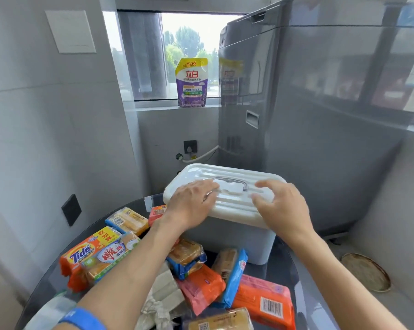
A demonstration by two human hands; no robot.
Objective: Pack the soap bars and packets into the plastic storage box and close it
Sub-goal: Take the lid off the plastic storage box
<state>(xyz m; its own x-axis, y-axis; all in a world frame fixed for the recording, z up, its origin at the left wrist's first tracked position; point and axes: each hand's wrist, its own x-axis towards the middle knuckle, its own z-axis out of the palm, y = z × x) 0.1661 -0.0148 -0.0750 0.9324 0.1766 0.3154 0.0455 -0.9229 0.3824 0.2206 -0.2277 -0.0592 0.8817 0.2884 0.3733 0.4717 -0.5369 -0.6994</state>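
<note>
**Box still shut, soap still waiting**

Right under the camera, a heap of soap bars (202,288) and packets sprawls over the dark round table (46,282), with the orange Tide packet (82,256) on the left flank. None of it is packed. Beyond the pile stands the white storage box (227,232), lid (234,186) on, grey handle (232,181) lying flat. The left hand (191,201) rests on the lid, fingers nearly straight, gripping nothing. The right hand (281,206) hovers just over it, fingers spread and loosely bent, empty too. My read: this is the opening step. Next up, work the lid free and set it aside without knocking that pile.
</note>
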